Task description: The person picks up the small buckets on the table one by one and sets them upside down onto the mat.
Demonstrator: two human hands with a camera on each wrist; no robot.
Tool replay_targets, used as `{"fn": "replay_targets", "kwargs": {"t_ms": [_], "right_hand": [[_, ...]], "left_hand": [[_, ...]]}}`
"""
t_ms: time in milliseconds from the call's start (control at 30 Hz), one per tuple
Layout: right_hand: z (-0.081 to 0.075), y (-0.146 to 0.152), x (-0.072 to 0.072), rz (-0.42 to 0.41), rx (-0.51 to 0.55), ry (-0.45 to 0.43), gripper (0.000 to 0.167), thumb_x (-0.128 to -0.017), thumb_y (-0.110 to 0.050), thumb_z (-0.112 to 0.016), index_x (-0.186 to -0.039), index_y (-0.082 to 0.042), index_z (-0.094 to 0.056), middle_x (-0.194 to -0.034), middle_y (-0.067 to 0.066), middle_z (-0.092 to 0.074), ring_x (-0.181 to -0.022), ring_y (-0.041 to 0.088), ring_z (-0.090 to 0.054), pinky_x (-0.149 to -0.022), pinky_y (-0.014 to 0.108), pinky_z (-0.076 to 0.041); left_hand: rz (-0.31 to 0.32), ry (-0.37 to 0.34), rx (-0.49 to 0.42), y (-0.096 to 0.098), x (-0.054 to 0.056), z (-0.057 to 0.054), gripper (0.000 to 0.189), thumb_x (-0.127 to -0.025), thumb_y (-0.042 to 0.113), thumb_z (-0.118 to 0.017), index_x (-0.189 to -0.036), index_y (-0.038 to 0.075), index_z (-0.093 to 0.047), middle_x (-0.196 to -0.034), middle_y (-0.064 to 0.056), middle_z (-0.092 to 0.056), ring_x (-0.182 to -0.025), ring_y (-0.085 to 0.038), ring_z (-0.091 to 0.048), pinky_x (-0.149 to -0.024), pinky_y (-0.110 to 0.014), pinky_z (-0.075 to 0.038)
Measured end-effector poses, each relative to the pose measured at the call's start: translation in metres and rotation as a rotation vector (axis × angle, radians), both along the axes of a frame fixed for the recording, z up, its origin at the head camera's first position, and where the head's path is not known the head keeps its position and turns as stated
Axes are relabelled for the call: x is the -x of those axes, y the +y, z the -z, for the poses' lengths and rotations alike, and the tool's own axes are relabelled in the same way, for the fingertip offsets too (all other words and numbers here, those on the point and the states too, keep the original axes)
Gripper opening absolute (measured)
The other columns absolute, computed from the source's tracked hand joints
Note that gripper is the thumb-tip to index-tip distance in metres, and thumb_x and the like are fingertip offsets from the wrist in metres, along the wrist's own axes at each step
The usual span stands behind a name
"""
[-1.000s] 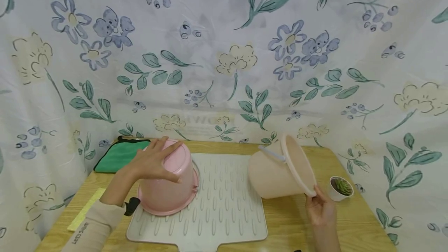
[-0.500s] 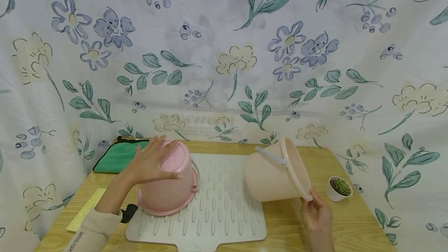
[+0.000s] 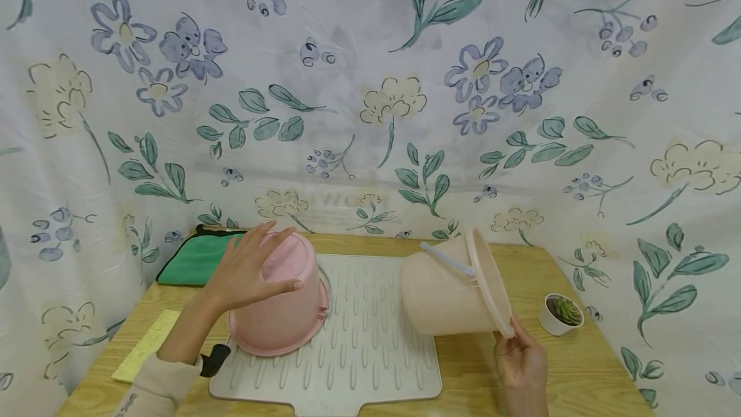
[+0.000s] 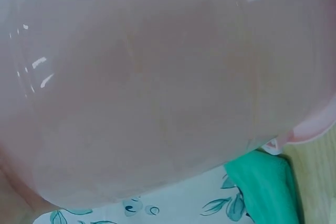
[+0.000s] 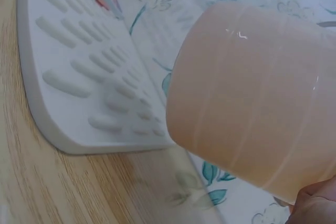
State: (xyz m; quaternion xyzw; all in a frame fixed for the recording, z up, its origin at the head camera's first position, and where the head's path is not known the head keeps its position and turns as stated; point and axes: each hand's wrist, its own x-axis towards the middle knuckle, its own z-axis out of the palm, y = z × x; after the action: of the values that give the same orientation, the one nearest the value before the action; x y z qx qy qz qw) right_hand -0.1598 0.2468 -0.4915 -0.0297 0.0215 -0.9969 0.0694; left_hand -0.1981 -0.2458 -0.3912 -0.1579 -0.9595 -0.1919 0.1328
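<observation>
A pink bucket (image 3: 278,324) stands upside down on the left part of a pale ribbed drying mat (image 3: 370,359). My left hand (image 3: 243,278) is spread over its upturned base, thumb pointing right. In the left wrist view the bucket's shiny wall (image 4: 168,87) fills most of the frame. On the right, my right hand (image 3: 521,362) pinches the rim of a beige bucket (image 3: 440,291) between thumb and fingers. That bucket lies tilted on its side, its mouth facing right and a grey-blue handle (image 3: 448,259) across its wall. The right wrist view shows its base end (image 5: 236,93) raised beside the mat.
Behind my left hand lies a green pouch (image 3: 199,259) with black edging. A yellow cloth (image 3: 147,346) is on the wooden table (image 3: 475,378) at the left. A small potted succulent (image 3: 560,314) stands at the right. A floral curtain (image 3: 347,114) hangs behind.
The beige bucket and my right hand have shifted a little left and down. My left hand has slid slightly left over the pink bucket, which stays in place.
</observation>
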Motion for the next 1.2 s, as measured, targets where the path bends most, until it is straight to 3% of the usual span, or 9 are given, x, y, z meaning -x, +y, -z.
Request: {"fn": "replay_targets", "kwargs": {"t_ms": [300, 667, 867, 1200], "right_hand": [[-0.003, -0.012, -0.007, -0.042, 0.056, 0.027, 0.037, -0.106, -0.002, -0.030, -0.106, 0.016, -0.062, -0.102, 0.026, -0.064, -0.094, 0.039, -0.069, -0.074, 0.031, -0.059], [0.004, -0.018, -0.009, -0.104, 0.119, 0.072, 0.032, -0.106, -0.002, -0.028, -0.109, 0.014, -0.055, -0.106, 0.027, -0.058, -0.097, 0.035, -0.065, -0.075, 0.031, -0.060], [0.001, -0.024, -0.011, -0.117, 0.127, 0.105, 0.029, -0.106, -0.002, -0.029, -0.108, 0.014, -0.053, -0.105, 0.027, -0.057, -0.093, 0.034, -0.065, -0.075, 0.032, -0.060], [-0.003, -0.034, -0.019, -0.127, 0.233, 0.106, 0.014, -0.098, 0.009, -0.039, -0.106, 0.013, -0.050, -0.097, 0.026, -0.055, -0.084, 0.034, -0.061, -0.072, 0.036, -0.060]], "left_hand": [[0.021, 0.208, -0.077, 0.009, -0.009, 0.000, 0.087, -0.074, 0.052, -0.079, -0.149, 0.023, -0.044, -0.151, -0.016, -0.041, -0.134, -0.041, -0.041, -0.105, -0.065, -0.032], [0.056, 0.327, -0.178, 0.012, -0.013, 0.009, 0.085, -0.071, 0.042, -0.083, -0.146, 0.023, -0.048, -0.146, -0.014, -0.047, -0.127, -0.040, -0.049, -0.095, -0.065, -0.042], [0.056, 0.345, -0.244, 0.017, -0.018, 0.009, 0.085, -0.070, 0.038, -0.085, -0.145, 0.021, -0.050, -0.145, -0.013, -0.048, -0.129, -0.038, -0.048, -0.092, -0.068, -0.042], [0.096, 0.303, -0.291, 0.024, -0.022, 0.008, 0.087, -0.069, 0.031, -0.086, -0.146, 0.018, -0.047, -0.149, -0.015, -0.041, -0.134, -0.039, -0.042, -0.092, -0.067, -0.043]]}}
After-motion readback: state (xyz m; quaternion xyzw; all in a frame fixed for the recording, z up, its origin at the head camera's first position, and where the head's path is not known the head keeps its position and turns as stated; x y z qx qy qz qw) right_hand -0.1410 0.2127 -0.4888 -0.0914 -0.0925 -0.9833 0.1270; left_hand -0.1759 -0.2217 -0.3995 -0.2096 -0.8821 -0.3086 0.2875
